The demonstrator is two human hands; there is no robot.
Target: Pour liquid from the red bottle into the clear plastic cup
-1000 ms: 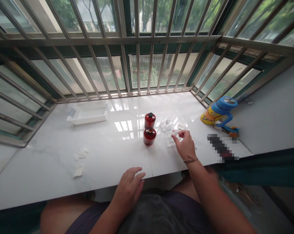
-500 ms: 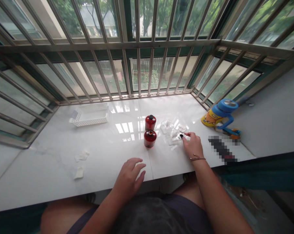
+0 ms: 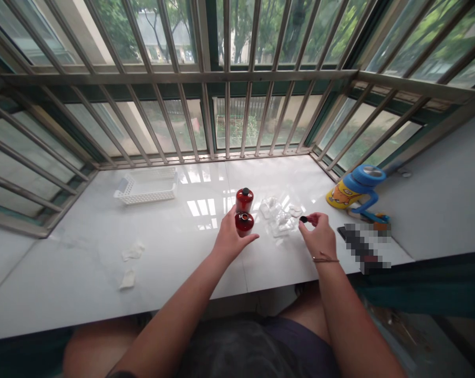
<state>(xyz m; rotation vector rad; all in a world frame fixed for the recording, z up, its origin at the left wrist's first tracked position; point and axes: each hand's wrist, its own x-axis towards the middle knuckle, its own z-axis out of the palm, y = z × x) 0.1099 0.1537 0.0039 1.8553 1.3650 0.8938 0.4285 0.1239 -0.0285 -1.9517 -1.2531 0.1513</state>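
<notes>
Two amber-red bottles stand on the white counter, one behind the other. The rear bottle [image 3: 244, 201] has a black cap on; the uncapped front bottle [image 3: 244, 226] shows its bare mouth. My left hand [image 3: 230, 236] is at the front bottle, fingers along its left side and thumb stretched out in front of it. The hand is spread, and whether it touches the glass is hard to tell. Farther right, my right hand [image 3: 319, 236] pinches a small black cap [image 3: 303, 219] between thumb and fingers, just above the counter beside clear plastic packaging [image 3: 281, 222].
A white perforated basket [image 3: 146, 198] sits at the back left. Scraps of white paper [image 3: 127, 280] lie at the front left. On the right are a yellow and blue drinking bottle [image 3: 355, 186] and a dark blurred-out object [image 3: 358, 244]. Metal window bars [image 3: 225, 121] edge the counter's back.
My left hand has moved forward and right to the front bottle. The right hand has lifted the black cap away from the packaging, shifting slightly right.
</notes>
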